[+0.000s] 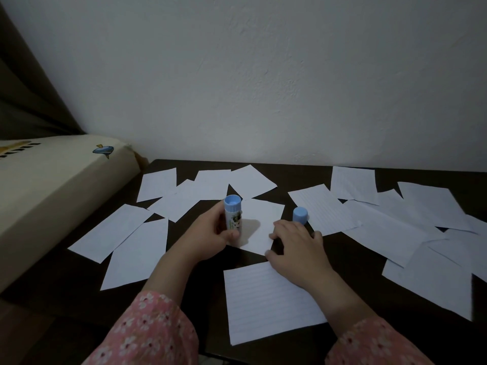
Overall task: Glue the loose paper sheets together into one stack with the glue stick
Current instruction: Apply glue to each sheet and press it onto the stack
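Note:
My left hand point(208, 233) grips an upright glue stick point(232, 214) with a blue top end, its lower end down on a small white sheet point(263, 222) at the table's middle. The stick's blue cap point(300, 214) stands apart on the table, just beyond my right hand point(297, 248). That hand lies with fingers spread, fingertips touching the near right edge of the same small sheet. A lined sheet point(266, 301) lies nearest to me, partly under my right wrist. Several more loose white sheets are scattered left point(131, 246), far middle point(200, 191) and right point(395, 222).
The dark table point(350, 248) stands against a white wall point(263, 75). A cream mattress or cushion point(52, 185) with a small printed figure borders the table's left side. Pink floral sleeves cover both forearms.

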